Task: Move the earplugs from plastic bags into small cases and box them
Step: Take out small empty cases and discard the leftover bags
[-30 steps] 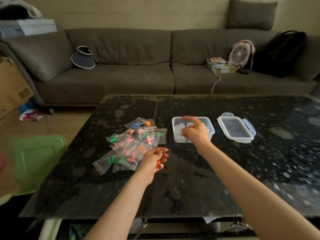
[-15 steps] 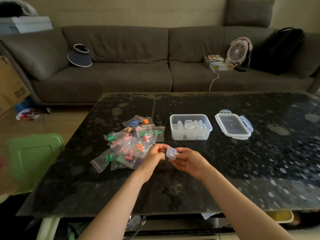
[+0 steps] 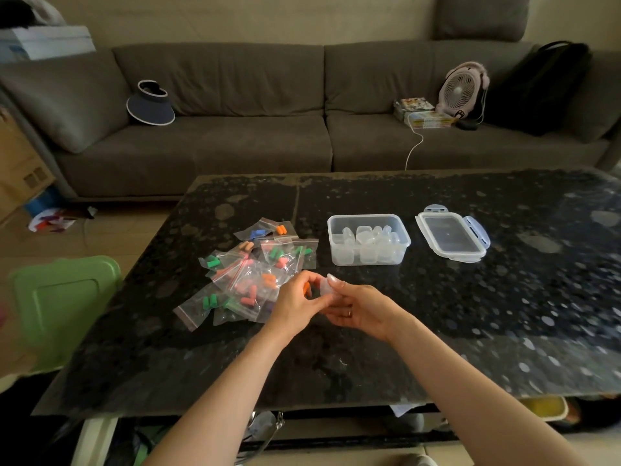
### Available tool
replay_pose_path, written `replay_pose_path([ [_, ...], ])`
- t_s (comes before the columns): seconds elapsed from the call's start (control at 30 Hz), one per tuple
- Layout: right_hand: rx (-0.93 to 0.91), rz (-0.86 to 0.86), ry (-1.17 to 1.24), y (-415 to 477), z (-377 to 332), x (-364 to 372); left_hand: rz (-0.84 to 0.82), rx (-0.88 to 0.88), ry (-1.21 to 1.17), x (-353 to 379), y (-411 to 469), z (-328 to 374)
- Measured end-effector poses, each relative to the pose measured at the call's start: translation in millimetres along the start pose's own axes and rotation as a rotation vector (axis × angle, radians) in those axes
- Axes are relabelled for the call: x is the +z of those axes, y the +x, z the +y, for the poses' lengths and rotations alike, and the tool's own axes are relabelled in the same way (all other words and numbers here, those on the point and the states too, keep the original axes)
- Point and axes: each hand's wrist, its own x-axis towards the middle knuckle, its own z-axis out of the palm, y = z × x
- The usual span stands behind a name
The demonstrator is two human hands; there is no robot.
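Firstly, bags (image 3: 248, 280): crinkly clear zip pouches are lying heaped on the table's left, holding stubby foam earplugs (image 3: 210, 302) in green, orange, pink and blue.
Left hand (image 3: 295, 304): fingers are curling in, pinching an orange earplug (image 3: 306, 290) beside the pile's right edge.
Small case (image 3: 325, 288): rounded translucent plastic, sitting between both hands.
Right hand (image 3: 356, 309): thumb and fingers are pinching the small case.
Box (image 3: 339, 260): clear rectangular tub, standing open, holding more small cases (image 3: 364, 235).
Lid (image 3: 450, 235): flat, clip-tabbed, lying just right of the box.
Table (image 3: 504, 314): glossy dark speckled stone.
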Motion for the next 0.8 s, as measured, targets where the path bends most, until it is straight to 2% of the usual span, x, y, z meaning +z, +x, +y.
replay_pose_path([
  [0.17,0.026,-0.004,0.059,1.4,-2.8,0.0,-0.001,0.032,0.032,-0.3,1.4,-6.2],
  [0.3,-0.128,-0.041,-0.072,2.4,1.9,0.8,0.007,-0.049,-0.013,-0.5,3.0,-10.9],
  [0.43,-0.316,-0.142,-0.317,2.9,5.2,-5.9,-0.067,-0.212,-0.221,-6.7,3.7,-12.9],
  [0.53,-0.464,-0.038,-0.674,4.0,3.8,-4.2,-0.153,-0.307,-0.293,-8.7,1.0,-15.5],
  [0.6,-0.544,0.027,-0.815,4.5,3.5,-2.8,-0.224,-0.371,-0.412,-8.7,0.5,-16.5],
  [0.73,-0.575,0.033,-0.822,3.6,-0.1,-6.2,-0.310,-0.466,-0.701,-13.1,2.1,-16.1],
  [0.8,-0.522,-0.013,-0.794,2.2,-2.2,-6.6,-0.328,-0.491,-0.716,-17.3,1.9,-16.2],
])
